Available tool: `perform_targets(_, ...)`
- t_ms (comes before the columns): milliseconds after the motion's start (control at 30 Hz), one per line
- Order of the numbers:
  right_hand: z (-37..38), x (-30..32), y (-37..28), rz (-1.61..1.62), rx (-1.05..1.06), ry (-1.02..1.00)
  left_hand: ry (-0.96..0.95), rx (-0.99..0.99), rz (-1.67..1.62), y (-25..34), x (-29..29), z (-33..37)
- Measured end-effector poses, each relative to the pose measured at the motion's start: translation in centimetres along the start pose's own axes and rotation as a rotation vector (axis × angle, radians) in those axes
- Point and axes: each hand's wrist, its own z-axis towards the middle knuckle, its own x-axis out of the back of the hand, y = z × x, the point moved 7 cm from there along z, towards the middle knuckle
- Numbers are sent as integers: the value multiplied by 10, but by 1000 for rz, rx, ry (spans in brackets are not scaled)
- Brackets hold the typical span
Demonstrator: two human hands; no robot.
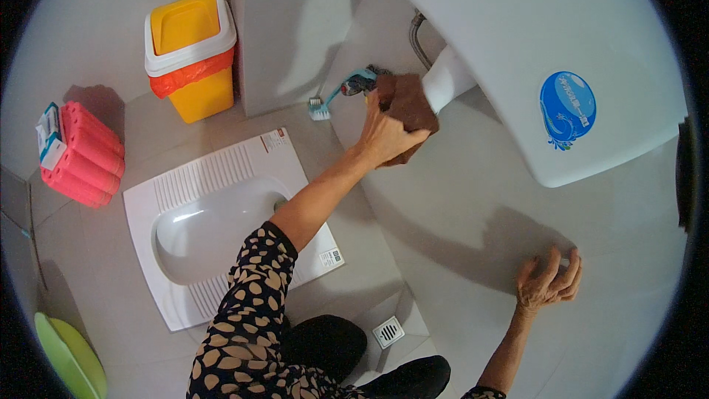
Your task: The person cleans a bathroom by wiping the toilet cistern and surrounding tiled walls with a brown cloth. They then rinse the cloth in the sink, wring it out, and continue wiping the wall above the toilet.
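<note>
My left hand [385, 133] is closed round a brown cloth [408, 107], its thumb lying across the near side. The cloth is against or close beside the white flush pipe [445, 80] under the cistern [509, 29]; whether they touch I cannot tell. Part of the fingers is covered by the cloth. Lower right, my right hand [548, 281] holds nothing and leans on the grey wall [458, 251], its fingers apart and slightly bent. Behind the cloth, a blue-handled brush [320, 108] and a dark bundle [357, 85] show in the corner.
A white squat toilet [144, 210] is set in the floor below my left arm. Farther back stands a yellow bin [205, 96] with an orange liner. At the left are a red plastic stool [92, 151] bearing packets and a green basin [70, 355]. A floor drain [388, 332] lies by my feet.
</note>
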Motion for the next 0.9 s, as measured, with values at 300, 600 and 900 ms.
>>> perform_targets(300,5,3,-4,-15,40,13,18,90,215,-42,-23,-89)
perform_targets(600,3,0,-4,-21,69,-16,35,196,190,-94,-35,-145)
perform_targets(900,-3,0,-3,-46,90,-41,-303,406,251,-160,-54,-216)
